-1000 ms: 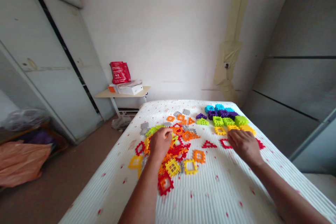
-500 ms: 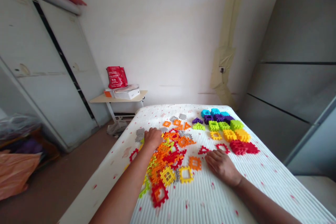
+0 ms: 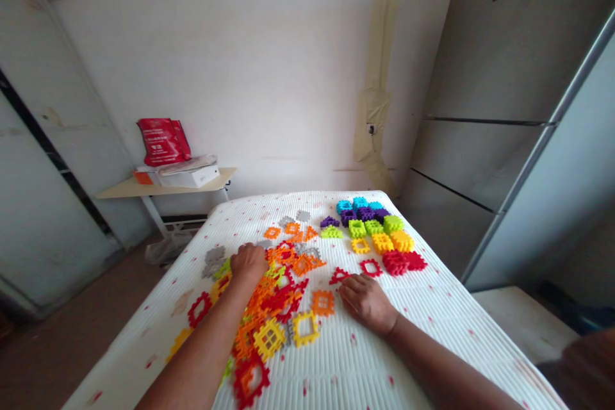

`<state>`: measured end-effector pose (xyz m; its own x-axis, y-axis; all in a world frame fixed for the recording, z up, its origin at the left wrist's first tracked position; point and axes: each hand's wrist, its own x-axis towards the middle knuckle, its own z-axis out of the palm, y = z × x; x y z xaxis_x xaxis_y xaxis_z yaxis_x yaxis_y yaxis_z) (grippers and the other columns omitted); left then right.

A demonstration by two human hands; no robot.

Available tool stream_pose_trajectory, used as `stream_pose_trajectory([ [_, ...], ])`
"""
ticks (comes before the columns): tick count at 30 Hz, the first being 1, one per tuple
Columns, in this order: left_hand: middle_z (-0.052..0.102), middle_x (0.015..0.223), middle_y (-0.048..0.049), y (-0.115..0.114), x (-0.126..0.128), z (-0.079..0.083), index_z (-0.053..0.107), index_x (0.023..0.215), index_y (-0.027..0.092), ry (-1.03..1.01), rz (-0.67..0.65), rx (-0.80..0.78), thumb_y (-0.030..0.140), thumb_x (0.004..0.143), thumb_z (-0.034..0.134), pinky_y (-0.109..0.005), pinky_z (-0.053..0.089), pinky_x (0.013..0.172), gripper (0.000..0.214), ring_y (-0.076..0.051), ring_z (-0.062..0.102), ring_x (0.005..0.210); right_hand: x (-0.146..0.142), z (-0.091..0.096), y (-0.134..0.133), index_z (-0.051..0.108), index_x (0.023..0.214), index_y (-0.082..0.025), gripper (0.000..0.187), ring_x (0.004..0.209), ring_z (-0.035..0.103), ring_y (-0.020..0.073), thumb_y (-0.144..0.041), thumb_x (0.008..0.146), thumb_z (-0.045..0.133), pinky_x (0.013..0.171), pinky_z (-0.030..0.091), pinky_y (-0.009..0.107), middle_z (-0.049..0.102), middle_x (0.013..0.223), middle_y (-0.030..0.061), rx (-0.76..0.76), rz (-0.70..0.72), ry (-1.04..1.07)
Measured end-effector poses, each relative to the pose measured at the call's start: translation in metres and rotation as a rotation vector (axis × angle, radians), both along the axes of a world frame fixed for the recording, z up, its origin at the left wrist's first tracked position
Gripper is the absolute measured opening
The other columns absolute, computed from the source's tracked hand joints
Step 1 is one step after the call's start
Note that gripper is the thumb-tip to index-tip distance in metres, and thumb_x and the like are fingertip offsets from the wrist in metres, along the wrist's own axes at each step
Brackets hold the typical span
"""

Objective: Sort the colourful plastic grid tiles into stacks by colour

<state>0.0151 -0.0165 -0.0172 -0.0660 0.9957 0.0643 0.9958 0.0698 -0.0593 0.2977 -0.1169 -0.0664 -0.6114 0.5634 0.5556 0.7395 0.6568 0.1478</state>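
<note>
My left hand [image 3: 248, 262] reaches to the far left part of a loose pile of toothed plastic building pieces. Its fingers curl down at the pile's edge, and anything in them is hidden. Grey pieces [image 3: 214, 261] lie just left of it, and orange pieces [image 3: 303, 264] to its right. My right hand [image 3: 368, 303] rests on the sheet with its fingers bent and pressed together; what is under them cannot be seen. By its fingertips lies a red triangle frame [image 3: 339, 275], with a red square frame [image 3: 371, 268] beyond and an orange window piece [image 3: 323, 302] to the left.
Stacks sorted by colour stand at the back right: blue [image 3: 359, 203], purple [image 3: 365, 213], green [image 3: 373, 227], yellow [image 3: 402, 241] and red [image 3: 396, 262]. A small side table [image 3: 120, 189] holds a red bag [image 3: 163, 142]. A grey refrigerator [image 3: 461, 90] stands at the right.
The view has turned to the right, so everything appears shifted left. Both hands stay at nearly the same places among the pieces.
</note>
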Motion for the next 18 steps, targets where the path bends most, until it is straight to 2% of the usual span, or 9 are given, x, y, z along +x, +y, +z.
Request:
stream_pose_trajectory([
  [5,0.058,0.106,-0.0162,-0.005,0.003,0.002,0.067,0.096,0.015,0.010,0.030,0.027,0.021,0.076,0.048,-0.038,0.045,0.076,0.028,-0.028,0.054,0.101,0.001,-0.001,0.003,0.050,0.068,-0.018,0.027,0.060,0.047,0.0129,-0.021,0.092,0.038,0.056,0.030,0.027,0.056,0.067,0.0017,0.005,0.012,-0.003],
  [10,0.059,0.103,-0.0130,-0.020,0.002,0.016,0.066,0.093,0.018,-0.012,0.019,0.062,0.021,0.077,0.043,-0.037,0.044,0.075,0.028,-0.027,0.054,0.100,0.000,0.000,0.002,0.050,0.068,-0.018,0.027,0.061,0.046,0.0130,-0.019,0.092,0.038,0.056,0.030,0.027,0.055,0.066,0.0020,-0.004,0.017,0.016],
  [14,0.060,0.097,-0.0100,-0.038,-0.002,0.025,0.066,0.084,0.020,-0.117,-0.059,0.150,0.022,0.075,0.047,-0.033,0.043,0.072,0.021,-0.025,0.056,0.093,0.000,-0.005,0.003,0.053,0.071,-0.018,0.024,0.063,0.048,0.0137,-0.016,0.090,0.039,0.058,0.031,0.027,0.058,0.070,0.0027,-0.034,0.020,0.048],
  [18,0.062,0.092,-0.0070,-0.048,-0.010,0.018,0.066,0.074,0.020,-0.346,-0.112,0.237,0.023,0.072,0.054,-0.030,0.043,0.077,0.012,-0.021,0.057,0.089,0.001,-0.011,0.005,0.055,0.075,-0.018,0.022,0.066,0.050,0.0146,-0.017,0.090,0.040,0.059,0.032,0.027,0.059,0.072,0.0033,-0.058,0.008,0.052],
])
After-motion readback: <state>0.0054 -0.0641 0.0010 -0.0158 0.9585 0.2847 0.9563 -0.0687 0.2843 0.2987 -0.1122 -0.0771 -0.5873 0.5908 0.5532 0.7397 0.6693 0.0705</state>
